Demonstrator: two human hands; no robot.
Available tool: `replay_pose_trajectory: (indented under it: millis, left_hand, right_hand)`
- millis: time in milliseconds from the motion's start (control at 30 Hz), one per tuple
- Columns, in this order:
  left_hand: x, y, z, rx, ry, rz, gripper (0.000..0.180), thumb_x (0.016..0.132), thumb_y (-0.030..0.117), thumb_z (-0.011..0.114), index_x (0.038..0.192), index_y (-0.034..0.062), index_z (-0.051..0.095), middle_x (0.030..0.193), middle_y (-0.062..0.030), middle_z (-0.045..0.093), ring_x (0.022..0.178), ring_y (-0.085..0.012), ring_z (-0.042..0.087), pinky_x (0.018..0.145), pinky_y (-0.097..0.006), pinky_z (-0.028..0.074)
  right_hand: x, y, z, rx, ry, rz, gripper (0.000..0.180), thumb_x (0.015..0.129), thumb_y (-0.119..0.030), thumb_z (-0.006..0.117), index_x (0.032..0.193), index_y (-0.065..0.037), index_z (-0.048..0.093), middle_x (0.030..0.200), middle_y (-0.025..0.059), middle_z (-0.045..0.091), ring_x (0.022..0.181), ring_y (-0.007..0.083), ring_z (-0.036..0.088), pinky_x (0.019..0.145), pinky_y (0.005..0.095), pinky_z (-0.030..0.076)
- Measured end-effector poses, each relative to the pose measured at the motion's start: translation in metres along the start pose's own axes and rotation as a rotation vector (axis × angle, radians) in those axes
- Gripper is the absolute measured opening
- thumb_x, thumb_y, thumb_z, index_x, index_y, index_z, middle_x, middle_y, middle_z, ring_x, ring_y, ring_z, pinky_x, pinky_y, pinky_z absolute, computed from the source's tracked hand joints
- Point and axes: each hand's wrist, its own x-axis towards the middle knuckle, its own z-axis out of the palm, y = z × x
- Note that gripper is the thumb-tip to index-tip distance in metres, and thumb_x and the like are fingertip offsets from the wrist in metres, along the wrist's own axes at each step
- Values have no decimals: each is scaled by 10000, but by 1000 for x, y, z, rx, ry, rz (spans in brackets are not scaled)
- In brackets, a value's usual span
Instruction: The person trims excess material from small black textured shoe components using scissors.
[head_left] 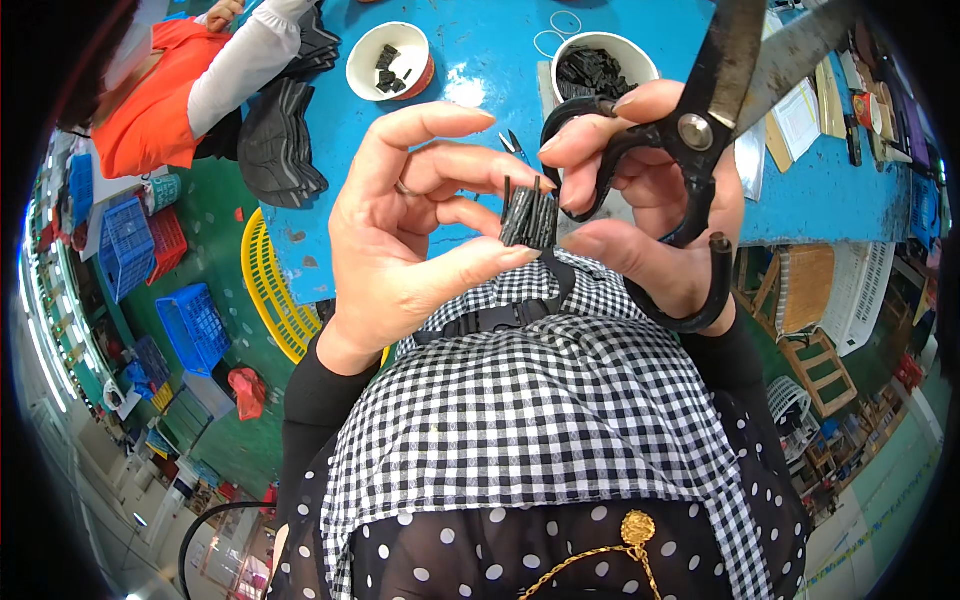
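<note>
My left hand [385, 235] pinches a small bundle of short black strips [530, 220] between thumb and fingertips, in front of my chest. The strips stand roughly upright, and a few stick out above the others. My right hand [645, 205] is closed round the black handles of large scissors [695, 130], their worn metal blades apart and pointing up and away. Its thumb and finger reach toward the bundle's right side; whether they touch it I cannot tell. Beyond my hands, small pointed snips [514, 146] lie on the blue table [470, 60].
A white bowl [418, 48] with a few black pieces stands far left; a fuller bowl [640, 62] of black strips stands to its right. Dark fabric pieces [275, 150] hang over the table's left edge near a person in orange [150, 130]. A yellow basket [262, 290] stands below.
</note>
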Motion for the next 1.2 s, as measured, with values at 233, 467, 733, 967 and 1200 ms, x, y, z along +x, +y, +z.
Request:
replay_pose_trajectory:
  millis: [233,467,733,967,1200]
  left_hand:
    - [-1,-1,-1,112,-13,45,575,624,-60,703,1093,-16,373,927,-152,576,901,-195,584,672,-245,522]
    - [2,-1,-5,-30,13,-121,570,624,-50,714,1093,-16,391,941,-116,539,844,-172,596,674,-247,523]
    - [1,3,-2,248,34,0,365,638,-39,701,966,-32,540,955,-98,528,826,-130,566,601,-186,480]
    - [5,12,-9,653,-71,139,409,585,-38,707,970,-19,568,957,-110,544,839,-154,538,707,-241,432]
    - [3,17,-13,702,-121,104,375,570,27,770,868,8,543,910,-88,581,757,-132,556,614,-218,446]
  right_hand:
    - [-2,3,0,-14,-98,-7,561,686,15,668,1146,-33,352,964,186,560,808,160,563,739,285,466]
    - [-4,3,7,-140,-48,-8,546,679,8,683,1128,-8,374,988,179,552,827,149,545,741,272,454]
    - [-4,12,4,-15,-84,-2,565,667,48,664,1137,-22,358,989,169,541,825,161,531,755,296,446]
    - [-5,9,6,81,-42,99,534,697,62,609,1148,-33,337,960,173,551,828,192,576,737,299,476]
    - [-1,8,10,98,67,214,499,694,26,656,1103,6,372,912,156,573,794,160,579,710,267,481]
